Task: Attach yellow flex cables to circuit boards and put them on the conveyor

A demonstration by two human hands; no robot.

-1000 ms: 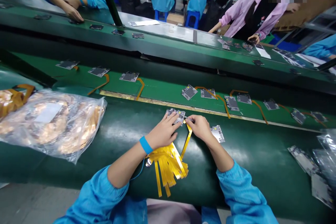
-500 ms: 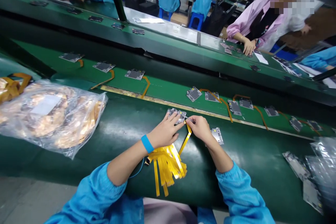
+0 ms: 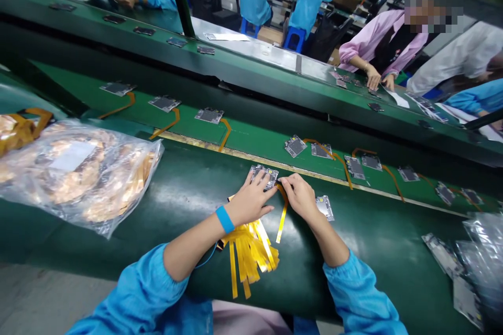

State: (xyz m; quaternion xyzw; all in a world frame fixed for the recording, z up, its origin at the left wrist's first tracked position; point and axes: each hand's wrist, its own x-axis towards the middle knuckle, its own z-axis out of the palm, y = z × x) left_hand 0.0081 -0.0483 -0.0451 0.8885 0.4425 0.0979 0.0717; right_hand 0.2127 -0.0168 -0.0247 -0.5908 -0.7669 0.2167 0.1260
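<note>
My left hand point(image 3: 253, 199) lies with spread fingers on a small circuit board point(image 3: 269, 171), holding it against the green bench. At the board's right edge, my right hand point(image 3: 301, 196) is closed in a pinch at the upper end of an orange ribbon cable point(image 3: 282, 220); the exact contact is partly hidden by the fingertips. The cable's free end hangs down toward me. Below my left wrist lies a pile of similar yellow-orange ribbon cables point(image 3: 249, 254). Another board point(image 3: 324, 207) rests just right of my right wrist.
Beyond the bench edge, a green conveyor belt point(image 3: 255, 138) carries several boards with cables. A clear bag of ribbon cables point(image 3: 78, 167) lies left. Boards point(image 3: 442, 254) and clear plastic packaging point(image 3: 481, 241) lie right. Co-workers sit across the line.
The ribbon cable's lower end has swung away from the pile and now hangs separately. Both hands stay near the board. Boards on the belt appear shifted slightly right.
</note>
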